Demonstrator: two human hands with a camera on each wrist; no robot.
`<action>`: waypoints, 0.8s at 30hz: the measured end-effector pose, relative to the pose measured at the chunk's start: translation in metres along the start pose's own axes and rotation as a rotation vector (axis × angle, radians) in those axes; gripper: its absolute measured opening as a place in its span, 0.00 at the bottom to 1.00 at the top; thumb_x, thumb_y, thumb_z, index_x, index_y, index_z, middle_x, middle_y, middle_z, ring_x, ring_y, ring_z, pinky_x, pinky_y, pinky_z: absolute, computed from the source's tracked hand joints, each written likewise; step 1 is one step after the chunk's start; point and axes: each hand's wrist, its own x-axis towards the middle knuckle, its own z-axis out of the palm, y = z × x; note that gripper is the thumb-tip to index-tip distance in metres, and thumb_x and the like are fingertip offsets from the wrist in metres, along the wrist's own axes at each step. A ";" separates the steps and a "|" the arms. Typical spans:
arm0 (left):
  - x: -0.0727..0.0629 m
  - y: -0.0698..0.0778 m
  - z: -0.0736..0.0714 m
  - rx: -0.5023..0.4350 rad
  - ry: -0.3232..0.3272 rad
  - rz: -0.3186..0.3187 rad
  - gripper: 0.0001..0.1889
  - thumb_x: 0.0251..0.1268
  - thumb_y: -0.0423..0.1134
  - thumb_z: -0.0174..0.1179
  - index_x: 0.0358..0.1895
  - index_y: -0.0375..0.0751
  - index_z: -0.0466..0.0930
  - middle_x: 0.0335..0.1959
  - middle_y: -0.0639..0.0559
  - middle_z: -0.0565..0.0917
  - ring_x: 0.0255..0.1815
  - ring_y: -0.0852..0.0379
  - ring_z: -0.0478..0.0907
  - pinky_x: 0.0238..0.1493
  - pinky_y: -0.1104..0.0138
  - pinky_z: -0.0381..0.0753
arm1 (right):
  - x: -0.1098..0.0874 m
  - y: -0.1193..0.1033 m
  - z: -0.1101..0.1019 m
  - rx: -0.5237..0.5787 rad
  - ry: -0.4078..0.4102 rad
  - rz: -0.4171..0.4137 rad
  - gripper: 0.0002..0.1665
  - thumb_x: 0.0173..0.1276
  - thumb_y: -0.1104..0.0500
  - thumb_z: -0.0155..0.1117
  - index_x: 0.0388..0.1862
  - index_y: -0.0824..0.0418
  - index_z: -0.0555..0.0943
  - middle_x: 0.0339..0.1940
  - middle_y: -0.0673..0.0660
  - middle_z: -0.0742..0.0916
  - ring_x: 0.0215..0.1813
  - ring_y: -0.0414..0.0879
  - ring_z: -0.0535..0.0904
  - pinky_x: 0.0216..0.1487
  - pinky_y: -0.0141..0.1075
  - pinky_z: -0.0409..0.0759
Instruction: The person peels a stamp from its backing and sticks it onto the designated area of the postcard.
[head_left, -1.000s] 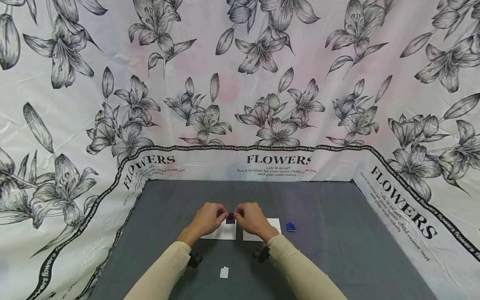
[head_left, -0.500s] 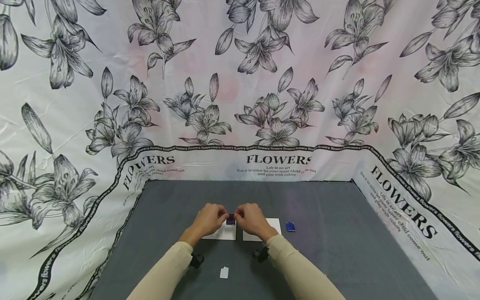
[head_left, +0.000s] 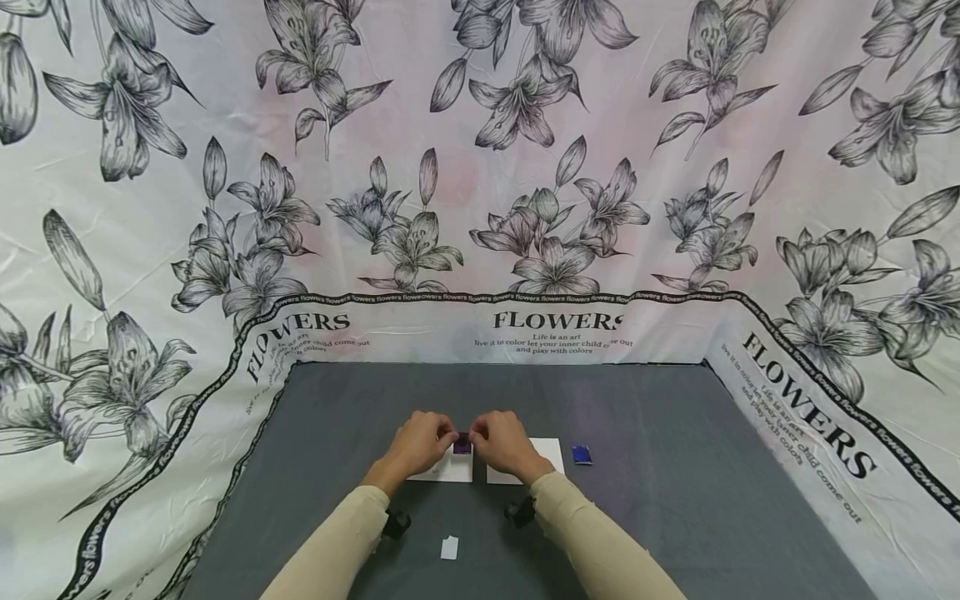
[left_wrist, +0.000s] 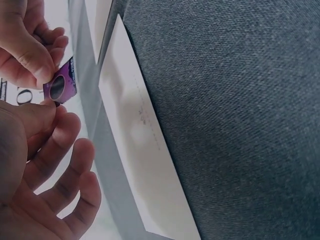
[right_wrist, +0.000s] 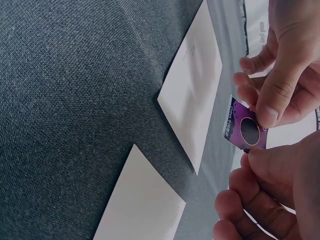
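Observation:
Both hands pinch a small purple sachet (head_left: 462, 444) between thumb and fingers, one on each side of it. In the wrist views the sachet (right_wrist: 246, 126) is seen with a dark oval printed on its face and a jagged edge. My left hand (head_left: 420, 443) grips one upper corner, its thumb (right_wrist: 270, 115) lying along the packet. On the opposite side the right hand (head_left: 504, 442) holds the other corner, fingertips close to those of the left. The sachet is held up over a white card (left_wrist: 135, 130), overlapping its edge in the head view.
A second white card (head_left: 551, 450) lies beside the first, partly behind the right hand. Right of it rests a small blue packet (head_left: 582, 455). A white paper scrap (head_left: 449, 547) lies nearer on the grey cloth (head_left: 675, 500). Flower-printed fabric (head_left: 555, 250) encloses the table's back and sides.
Both hands keep hold of the sachet and stay nearly in place. The left forearm has shifted slightly to the right. Cards, blue packet and scrap lie as before.

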 end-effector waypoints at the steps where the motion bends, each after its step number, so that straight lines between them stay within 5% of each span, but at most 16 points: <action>1: 0.000 0.000 0.000 0.001 -0.001 -0.002 0.06 0.79 0.39 0.67 0.43 0.44 0.93 0.34 0.56 0.89 0.32 0.62 0.81 0.38 0.61 0.83 | 0.000 0.000 0.000 0.001 0.000 -0.001 0.09 0.78 0.60 0.68 0.40 0.58 0.93 0.32 0.50 0.92 0.32 0.39 0.83 0.36 0.38 0.83; 24: 0.003 -0.004 0.005 0.016 -0.012 -0.023 0.06 0.79 0.39 0.68 0.43 0.45 0.93 0.35 0.56 0.89 0.34 0.62 0.82 0.39 0.59 0.84 | 0.003 0.007 0.009 0.002 -0.004 0.009 0.09 0.77 0.60 0.68 0.41 0.59 0.94 0.34 0.52 0.93 0.34 0.42 0.86 0.38 0.40 0.85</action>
